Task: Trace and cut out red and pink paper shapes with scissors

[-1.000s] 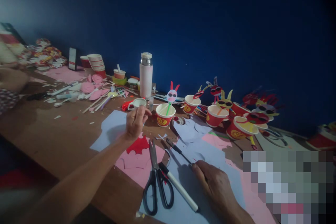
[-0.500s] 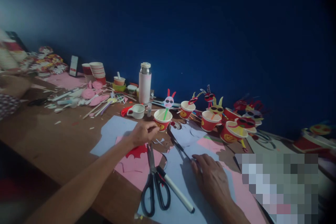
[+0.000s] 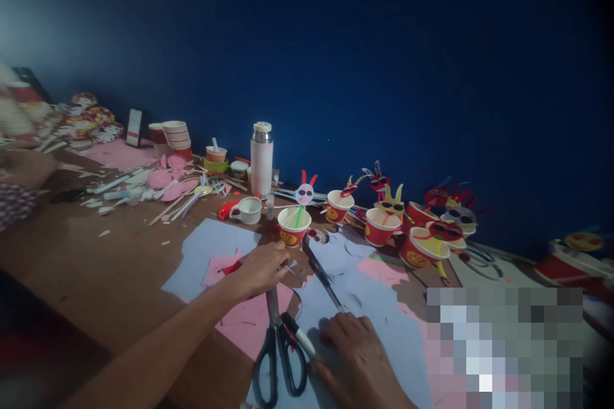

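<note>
My left hand [image 3: 263, 268], its fingers bent together, is over the paper scraps just in front of a red and white cup [image 3: 294, 227] that holds a pink rabbit face on a green straw. Whether it holds a small white scrap is too small to tell. My right hand [image 3: 355, 348] lies low over the blue-white paper [image 3: 378, 307], fingers spread, its thumb by the white marker [image 3: 300, 335]. Black-handled scissors [image 3: 278, 358] lie between my hands. A dark slim tool [image 3: 326, 278] reaches from near the cup to my right fingertips.
Several decorated cups [image 3: 382, 227] stand at the right. Behind are a white thermos [image 3: 261, 163], a small mug [image 3: 248, 211] and a stack of cups [image 3: 176, 139]. Pink cutouts and sticks lie at the left, near another person's arm [image 3: 29, 169].
My left hand has moved down a little toward the scraps in front of the cup. My right hand has moved left and down, closer to the marker. The view has shifted slightly.
</note>
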`<move>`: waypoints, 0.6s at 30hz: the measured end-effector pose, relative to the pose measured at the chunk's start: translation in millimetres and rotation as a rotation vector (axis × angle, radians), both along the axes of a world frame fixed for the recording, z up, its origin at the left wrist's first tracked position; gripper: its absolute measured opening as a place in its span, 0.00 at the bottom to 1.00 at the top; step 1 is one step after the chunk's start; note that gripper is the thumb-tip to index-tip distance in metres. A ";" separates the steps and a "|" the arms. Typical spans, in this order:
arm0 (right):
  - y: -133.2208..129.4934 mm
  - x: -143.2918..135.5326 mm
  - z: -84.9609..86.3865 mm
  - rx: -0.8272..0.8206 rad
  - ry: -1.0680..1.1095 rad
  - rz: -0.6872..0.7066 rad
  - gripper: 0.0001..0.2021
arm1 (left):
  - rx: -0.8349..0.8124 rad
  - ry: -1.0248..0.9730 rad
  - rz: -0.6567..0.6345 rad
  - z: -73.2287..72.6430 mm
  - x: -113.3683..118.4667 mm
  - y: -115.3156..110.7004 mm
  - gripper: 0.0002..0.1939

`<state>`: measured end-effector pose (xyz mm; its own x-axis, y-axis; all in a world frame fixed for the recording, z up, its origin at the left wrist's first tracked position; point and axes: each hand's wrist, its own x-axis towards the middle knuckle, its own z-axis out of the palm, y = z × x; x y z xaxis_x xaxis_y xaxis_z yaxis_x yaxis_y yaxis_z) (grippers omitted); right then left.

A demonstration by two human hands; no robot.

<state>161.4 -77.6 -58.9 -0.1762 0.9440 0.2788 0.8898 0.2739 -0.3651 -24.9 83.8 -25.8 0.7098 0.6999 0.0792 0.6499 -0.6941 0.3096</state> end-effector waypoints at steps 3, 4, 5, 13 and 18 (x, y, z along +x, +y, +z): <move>1.8 -0.8 -14.5 0.050 -0.017 -0.019 0.10 | 0.004 0.016 -0.005 -5.3 1.6 0.9 0.07; 2.1 -1.0 -17.5 0.064 -0.015 -0.020 0.10 | 0.004 0.017 -0.009 -7.4 2.0 1.2 0.07; 2.2 -1.2 -19.5 0.076 -0.010 -0.020 0.10 | 0.003 0.016 -0.012 -9.4 2.3 1.3 0.07; 1.9 0.9 -10.5 0.115 0.067 -0.014 0.06 | -0.084 -0.135 0.006 3.4 -0.3 5.1 0.08; 2.4 5.3 3.7 0.124 0.088 0.033 0.03 | -0.133 -0.302 0.108 51.4 -24.2 2.2 0.08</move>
<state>166.7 -75.2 -55.2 -0.1764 0.8954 0.4090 0.8454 0.3506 -0.4029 -49.1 85.9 25.6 0.5895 0.7881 0.1773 0.5825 -0.5668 0.5826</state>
